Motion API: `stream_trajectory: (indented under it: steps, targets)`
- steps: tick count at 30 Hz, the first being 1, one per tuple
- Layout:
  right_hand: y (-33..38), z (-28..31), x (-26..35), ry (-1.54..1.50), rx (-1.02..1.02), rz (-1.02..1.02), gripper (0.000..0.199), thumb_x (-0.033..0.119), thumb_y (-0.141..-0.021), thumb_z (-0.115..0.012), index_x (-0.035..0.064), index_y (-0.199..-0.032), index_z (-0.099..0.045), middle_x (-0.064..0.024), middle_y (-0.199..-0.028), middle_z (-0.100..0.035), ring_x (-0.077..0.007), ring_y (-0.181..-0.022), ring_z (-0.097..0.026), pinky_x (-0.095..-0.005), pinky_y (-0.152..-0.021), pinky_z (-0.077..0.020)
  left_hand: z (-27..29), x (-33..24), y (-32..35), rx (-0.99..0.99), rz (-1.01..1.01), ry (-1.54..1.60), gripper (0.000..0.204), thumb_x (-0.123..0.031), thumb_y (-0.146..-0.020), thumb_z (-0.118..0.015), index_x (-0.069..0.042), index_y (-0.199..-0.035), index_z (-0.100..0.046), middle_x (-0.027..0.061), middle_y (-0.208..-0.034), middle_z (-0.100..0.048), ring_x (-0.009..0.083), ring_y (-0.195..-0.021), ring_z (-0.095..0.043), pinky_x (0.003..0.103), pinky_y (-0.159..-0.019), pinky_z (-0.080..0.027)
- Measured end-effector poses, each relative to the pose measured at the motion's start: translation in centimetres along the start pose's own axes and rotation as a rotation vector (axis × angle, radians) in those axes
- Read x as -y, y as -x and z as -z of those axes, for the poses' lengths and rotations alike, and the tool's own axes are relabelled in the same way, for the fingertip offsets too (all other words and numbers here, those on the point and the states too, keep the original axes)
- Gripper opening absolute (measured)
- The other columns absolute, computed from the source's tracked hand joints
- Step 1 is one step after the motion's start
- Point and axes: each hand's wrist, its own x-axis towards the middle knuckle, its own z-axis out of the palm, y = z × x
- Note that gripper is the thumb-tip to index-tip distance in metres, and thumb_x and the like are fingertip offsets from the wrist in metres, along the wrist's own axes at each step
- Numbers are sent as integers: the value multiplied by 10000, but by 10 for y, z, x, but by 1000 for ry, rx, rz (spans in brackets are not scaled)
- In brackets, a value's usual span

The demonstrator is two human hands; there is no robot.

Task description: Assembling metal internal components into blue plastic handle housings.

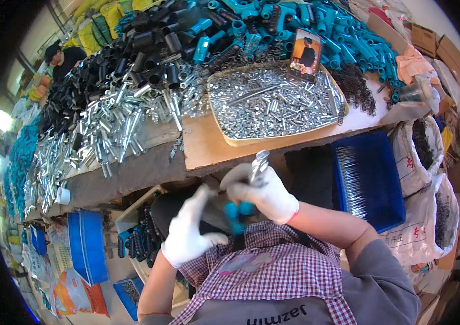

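White gloves cover both my hands, held above my lap and below the bench edge. My right hand (265,195) is closed around a shiny metal part (260,164), whose tip sticks up above the fingers. Just beneath that hand is a blurred teal piece (236,218); I cannot tell whether it joins the metal part. My left hand (191,230) is apart to the left, with fingers stretched out and thumb spread, holding nothing visible. Beyond the hands, a cream tray (251,142) full of small metal pins and pieces stands on the bench, with a phone (306,55) propped at its back.
Heaps of metal tubes (119,127), black sleeves (149,46) and teal handles (343,40) cover the bench (203,151). A blue bin (373,184) with metal rods and white sacks (422,216) stand right. A crate of teal-black parts (140,233) is left; another person (65,57) is far left.
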Motion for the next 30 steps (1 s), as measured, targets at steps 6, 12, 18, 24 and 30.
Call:
stream_trajectory:
  steps: [6,12,18,24,30]
  targets:
    - [-1,10,-70,-883,-243,-294,264,272,-999,-597,42,-1130,-597,-63,-913,-604,-198,-863,-603,-418,-887,-515,-15,18,43,267,277,101,897,-272,-671,-847,-28,-1435,-446,240,-1136,-662,406,-1042,-655,417,-924,-524]
    - [-41,47,-165,-897,-543,-451,213,174,-976,-606,-12,-1077,-580,-112,-946,-609,-235,-851,-617,-445,-834,-540,-26,22,46,192,465,312,825,-177,-692,-800,-9,-1425,-459,251,-1212,-635,385,-1134,-636,385,-977,-494]
    - [-84,108,-368,-488,-608,-536,191,153,-918,-649,-7,-1021,-667,-139,-968,-691,-258,-882,-678,-414,-801,-558,-70,28,7,1,443,293,686,-152,-707,-761,-3,-1341,-544,247,-1254,-620,378,-1165,-620,394,-1018,-473]
    - [-34,107,-485,592,-82,-699,317,291,-876,-629,80,-1095,-720,-156,-1079,-723,-295,-966,-689,-396,-846,-543,-118,53,-3,-7,227,106,565,-193,-697,-816,-47,-1214,-640,202,-1090,-688,373,-986,-681,405,-885,-550]
    - [-44,101,-499,652,-72,-551,407,382,-847,-665,98,-1134,-720,-151,-1186,-692,-265,-1043,-659,-395,-890,-517,-133,63,-8,32,220,42,548,-284,-765,-778,-97,-1251,-607,152,-1075,-690,345,-912,-688,405,-799,-567]
